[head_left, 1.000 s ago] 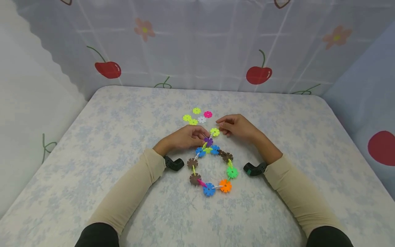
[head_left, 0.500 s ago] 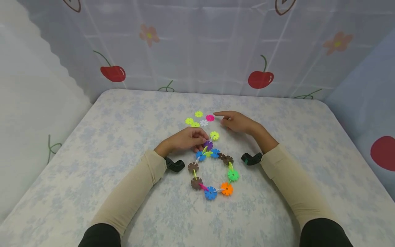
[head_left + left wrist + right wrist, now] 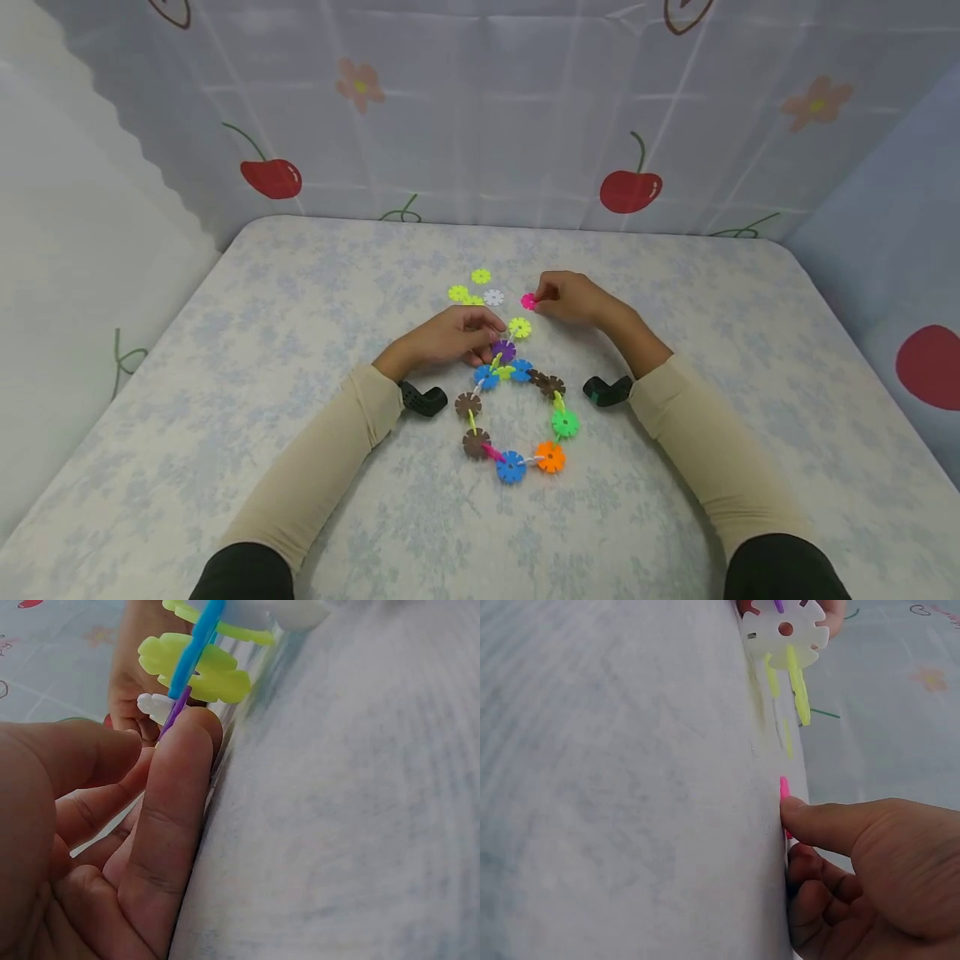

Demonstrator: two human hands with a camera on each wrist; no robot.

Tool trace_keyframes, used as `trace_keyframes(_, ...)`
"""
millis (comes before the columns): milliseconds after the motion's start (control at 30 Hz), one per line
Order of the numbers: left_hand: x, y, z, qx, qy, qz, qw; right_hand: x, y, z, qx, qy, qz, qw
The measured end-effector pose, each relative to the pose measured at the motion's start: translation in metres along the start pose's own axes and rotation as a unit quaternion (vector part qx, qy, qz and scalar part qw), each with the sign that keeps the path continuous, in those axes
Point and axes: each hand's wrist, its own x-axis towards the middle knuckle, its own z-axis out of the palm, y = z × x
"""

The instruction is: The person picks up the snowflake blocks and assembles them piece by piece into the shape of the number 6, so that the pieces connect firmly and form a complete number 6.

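My left hand (image 3: 450,335) pinches the purple notched disc (image 3: 504,351) between thumb and fingers. It links to a ring of slotted flower discs, among them a blue disc (image 3: 511,467), an orange disc (image 3: 551,457) and a green disc (image 3: 565,423). Beyond the purple one, a white disc (image 3: 786,630) on edge joins it to a yellow disc (image 3: 520,327). Away to the right, my right hand (image 3: 576,298) grips a pink disc (image 3: 528,302) between thumb and finger, close to the table. The right wrist view shows that pink disc (image 3: 784,786) edge-on, partly covered by the thumb.
Loose discs lie beyond the left hand: a white disc (image 3: 493,297) and several yellow ones, such as the far yellow disc (image 3: 481,276). The patterned tablecloth (image 3: 360,517) covers the table. A curtain (image 3: 480,117) hangs behind its far edge.
My right hand reached to the pink disc, took hold of it and drew it right, away from the loose discs. The left hand stays at the purple disc.
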Motion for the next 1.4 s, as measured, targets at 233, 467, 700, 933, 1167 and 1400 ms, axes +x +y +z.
trace_keyframes(233,0.002,-0.003,0.001,-0.004,-0.001,-0.005,1.0,-0.004,0.004,0.003,0.011,0.005,0.016,0.9998)
trace_keyframes(467,0.002,-0.003,0.002,-0.006,-0.001,-0.004,1.0,-0.016,0.008,0.001,0.054,0.008,0.008,0.9985)
trace_keyframes(700,0.001,-0.002,0.002,-0.001,0.003,-0.003,1.0,-0.027,0.015,0.001,0.108,0.017,0.006,0.994)
trace_keyframes(933,0.0,-0.002,0.001,-0.003,0.002,0.004,1.0,-0.032,0.015,0.0,0.126,0.026,0.007,0.9917)
trace_keyframes(1167,0.0,-0.002,0.001,-0.003,0.003,0.006,1.0,-0.037,0.013,0.0,0.108,0.003,-0.027,0.9938)
trace_keyframes(1400,0.0,0.0,0.002,0.014,0.008,0.025,0.9996,-0.038,0.007,0.004,0.11,0.0,-0.071,0.9914)
